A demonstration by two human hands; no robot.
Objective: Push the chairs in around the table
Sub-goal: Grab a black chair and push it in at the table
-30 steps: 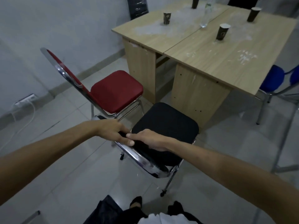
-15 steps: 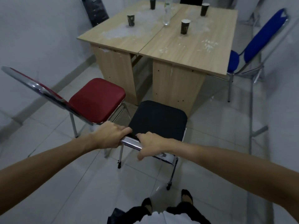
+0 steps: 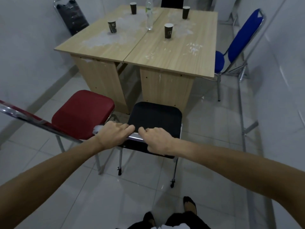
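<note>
A black-seated chair [image 3: 156, 119] with a chrome frame stands in front of me, its seat facing the wooden table [image 3: 171, 53]. My left hand [image 3: 113, 134] and my right hand [image 3: 157, 139] both grip the top of its backrest, side by side. The seat's front edge is close to the table's right panel leg, not under the top. A red chair [image 3: 82, 113] stands beside it on the left, facing the table's left leg panel. A blue chair [image 3: 237, 40] stands at the table's right side. Two black chairs are at the far side, one [image 3: 72, 19] at the back left, one [image 3: 171, 2] behind the table.
Several dark paper cups [image 3: 168, 30] and a clear plastic bottle [image 3: 149, 14] stand on the table, which has white smears. White walls close in on the left and right. A metal pole [image 3: 241, 103] leans along the right wall. The floor is pale tile.
The black chair has turned to face the table squarely and moved a little nearer to it. Both hands kept their grip on the backrest, and my view swung to the left.
</note>
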